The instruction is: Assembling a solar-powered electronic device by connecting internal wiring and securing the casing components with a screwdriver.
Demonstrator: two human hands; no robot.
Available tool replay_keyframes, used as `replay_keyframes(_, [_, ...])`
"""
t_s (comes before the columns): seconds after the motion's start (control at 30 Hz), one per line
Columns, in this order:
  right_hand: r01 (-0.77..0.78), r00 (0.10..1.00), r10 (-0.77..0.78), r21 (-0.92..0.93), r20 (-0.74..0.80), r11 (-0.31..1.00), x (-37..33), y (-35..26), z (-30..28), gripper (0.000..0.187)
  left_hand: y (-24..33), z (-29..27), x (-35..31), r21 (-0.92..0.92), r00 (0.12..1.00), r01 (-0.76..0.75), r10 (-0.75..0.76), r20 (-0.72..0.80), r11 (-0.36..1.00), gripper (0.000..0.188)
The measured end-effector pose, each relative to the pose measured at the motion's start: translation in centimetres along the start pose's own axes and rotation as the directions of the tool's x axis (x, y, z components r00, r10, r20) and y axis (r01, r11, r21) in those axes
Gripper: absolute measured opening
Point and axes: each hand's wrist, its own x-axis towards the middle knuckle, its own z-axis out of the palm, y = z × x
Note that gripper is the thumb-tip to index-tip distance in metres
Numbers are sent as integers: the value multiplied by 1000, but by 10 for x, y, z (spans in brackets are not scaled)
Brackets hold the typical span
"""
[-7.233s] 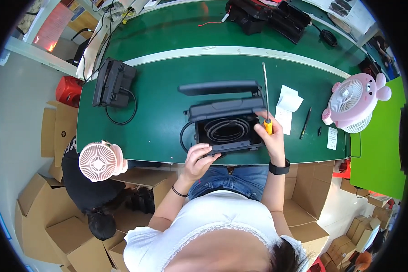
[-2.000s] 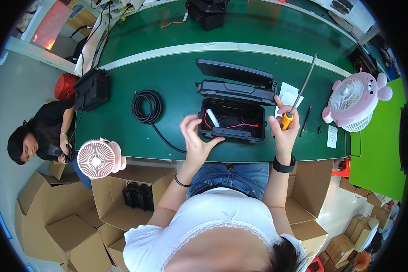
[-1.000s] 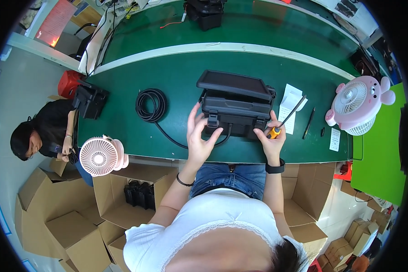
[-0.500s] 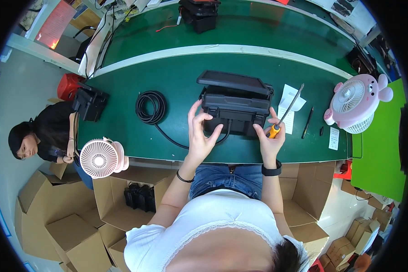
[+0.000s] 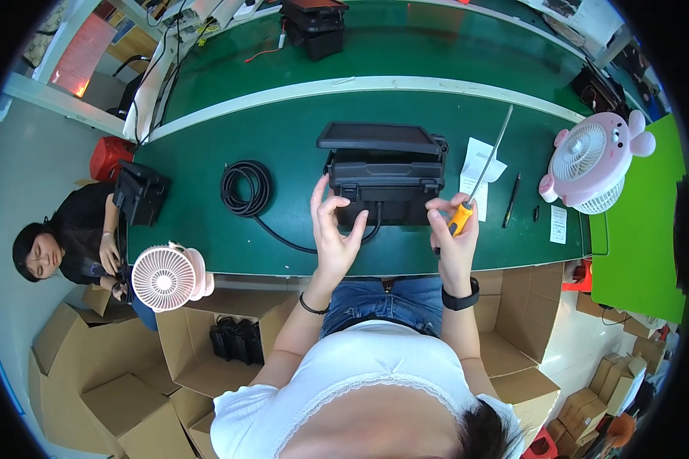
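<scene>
A black hard plastic box (image 5: 390, 170) stands on the green worktop, its lid (image 5: 377, 137) partly raised. A black cable runs from its front to a coil (image 5: 246, 188) on the left. My left hand (image 5: 337, 229) is at the box's left front corner, fingers apart and touching or almost touching it. My right hand (image 5: 455, 239) is wrapped round the orange handle of a screwdriver (image 5: 460, 218), whose long shaft points up and away. The right fingertips are close to the box's right front corner; whether they touch it I cannot tell.
White paper slips (image 5: 478, 172), a black pen (image 5: 512, 200) and a pink animal-shaped fan (image 5: 589, 157) lie to the right. A small pink fan (image 5: 168, 277) is at the left edge, near a seated person (image 5: 76, 241) and another black box (image 5: 141, 191). Cardboard cartons (image 5: 230, 359) stand below.
My right hand has drawn back slightly from the box's front, and the screwdriver's handle sits higher with its shaft reaching farther away. My left hand stays by the corner. The view has shifted a little.
</scene>
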Motion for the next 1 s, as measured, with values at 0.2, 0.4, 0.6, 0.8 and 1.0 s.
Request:
replay_keyframes(0.2, [109, 994, -107, -66, 30, 992, 10, 1, 6, 30, 7, 2, 5, 1, 998, 63, -63, 21, 998, 50])
replay_keyframes(0.4, [121, 993, -121, -42, 6, 992, 22, -5, 9, 28, 5, -6, 12, 70, 995, 68, -73, 62, 995, 51])
replay_keyframes(0.6, [129, 992, -129, -45, 11, 991, 31, 1, 5, 29, 12, -7, 24, 82, 983, 148, -156, 93, 986, 51])
replay_keyframes(0.8, [168, 983, -174, -100, -58, 981, 44, 11, 11, 35, -7, -5, 34, 82, 999, -9, 6, 37, 997, 29])
replay_keyframes(1.0, [223, 963, -255, -266, -92, 938, 51, 14, 6, 46, -10, 2, 42, -242, 972, 228, -235, 3, 943, 80])
